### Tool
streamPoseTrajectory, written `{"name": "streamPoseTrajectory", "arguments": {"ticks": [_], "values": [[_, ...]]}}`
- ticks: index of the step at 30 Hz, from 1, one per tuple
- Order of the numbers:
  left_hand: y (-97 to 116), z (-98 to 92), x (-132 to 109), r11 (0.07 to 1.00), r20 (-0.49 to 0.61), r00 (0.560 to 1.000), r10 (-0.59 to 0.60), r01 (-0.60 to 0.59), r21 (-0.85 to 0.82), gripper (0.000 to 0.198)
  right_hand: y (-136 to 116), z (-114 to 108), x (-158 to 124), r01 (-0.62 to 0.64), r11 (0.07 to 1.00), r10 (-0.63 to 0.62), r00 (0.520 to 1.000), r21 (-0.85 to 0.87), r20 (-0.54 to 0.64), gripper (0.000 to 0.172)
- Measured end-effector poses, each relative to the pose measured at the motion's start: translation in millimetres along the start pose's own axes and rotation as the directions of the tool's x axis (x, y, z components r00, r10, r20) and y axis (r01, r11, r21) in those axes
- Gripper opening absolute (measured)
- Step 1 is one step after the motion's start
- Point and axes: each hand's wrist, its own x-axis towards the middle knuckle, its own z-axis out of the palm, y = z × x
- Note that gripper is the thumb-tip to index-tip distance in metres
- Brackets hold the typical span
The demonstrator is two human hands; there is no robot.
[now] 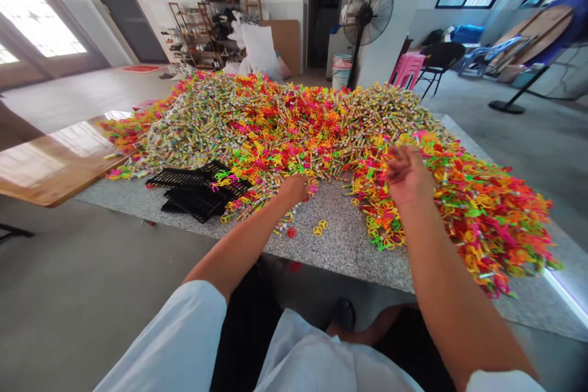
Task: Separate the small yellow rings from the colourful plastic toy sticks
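My left hand (295,190) is low at the front of the heap, fingers curled together beside small printed tubes (269,187). What its fingertips hold, if anything, is hidden. My right hand (408,179) hovers over the heap of bright plastic pieces (482,208), palm partly turned up and fingers bent inward. A blurred pink piece (421,135) shows just beyond it; I cannot tell whether the fingers hold it. Yellow spoked rings (320,228) and a red round piece (291,233) lie loose on the grey speckled tabletop (342,251) between my forearms.
Black slotted plastic trays (195,196) are stacked at the heap's left front. Mixed tubes and coloured pieces (285,110) fill the table's back. A wooden tabletop (59,162) adjoins at left. Behind stand a fan (367,12), pink stools (408,68) and a white sack (261,49).
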Motion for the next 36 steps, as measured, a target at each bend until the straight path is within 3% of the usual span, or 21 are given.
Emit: {"name": "streamPoseTrajectory", "arguments": {"ticks": [2, 4, 5, 8, 11, 13, 15, 18, 21, 25, 29, 32, 36], "values": [[2, 10.3, 11, 0.999, 0.014, 0.999, -0.029, 0.029, 0.036, 0.019, 26, 0, -13, -0.190, 0.974, 0.204, 0.972, -0.120, 0.115, 0.031], [7, 20.4, 15, 0.993, 0.037, 0.998, -0.060, 0.055, 0.104, 0.021, 65, 1, -30, -0.341, 0.878, 0.416, 0.890, -0.335, 0.185, 0.029], [9, 24.5, 15, 0.989, 0.048, 0.997, -0.069, 0.062, 0.133, 0.021, 86, 1, -37, -0.349, 0.825, 0.472, 0.858, -0.444, 0.204, 0.028], [11, 29.6, 6, 0.985, 0.028, 0.999, -0.019, 0.014, 0.172, 0.017, 138, 5, -43, -0.164, 0.638, 0.454, 0.869, -0.752, 0.195, 0.020], [5, 22.4, -7, 0.989, -0.038, 0.999, 0.025, -0.019, 0.149, 0.017, 170, 14, -29, -0.027, 0.502, 0.401, 0.893, -0.864, 0.205, 0.020], [-1, 11.9, -18, 0.998, -0.112, 0.992, -0.053, 0.057, 0.034, 0.019, 183, 24, -16, 0.033, 0.461, 0.373, 0.900, -0.887, 0.227, 0.021], [-8, -1.1, -32, 0.972, -0.145, 0.974, -0.176, 0.149, -0.184, 0.020, 195, 36, -6, 0.100, 0.413, 0.344, 0.903, -0.905, 0.257, 0.019], [-18, -20.0, -58, 0.834, -0.033, 0.958, -0.285, 0.230, -0.502, 0.025, 213, 54, 0, 0.166, 0.349, 0.313, 0.907, -0.922, 0.282, 0.017], [-25, -31.7, -82, 0.748, 0.060, 0.955, -0.292, 0.267, -0.607, 0.028, 226, 66, 1, 0.183, 0.302, 0.301, 0.913, -0.936, 0.275, 0.020], [-25, -33.3, -98, 0.682, 0.085, 0.961, -0.263, 0.247, -0.689, 0.031, 229, 72, 7, 0.139, 0.297, 0.338, 0.910, -0.945, 0.240, 0.015], [-19, -27.4, -102, 0.592, 0.124, 0.966, -0.227, 0.238, -0.770, 0.034, 217, 65, 6, 0.035, 0.364, 0.429, 0.881, -0.931, 0.201, 0.016], [-17, -23.2, -104, 0.581, 0.171, 0.957, -0.234, 0.279, -0.765, 0.036, 202, 55, -8, -0.040, 0.476, 0.477, 0.851, -0.879, 0.219, 0.019], [-14, -18.5, -104, 0.634, 0.210, 0.946, -0.245, 0.321, -0.704, 0.037, 174, 39, -42, -0.078, 0.665, 0.470, 0.817, -0.743, 0.335, 0.017]]}}
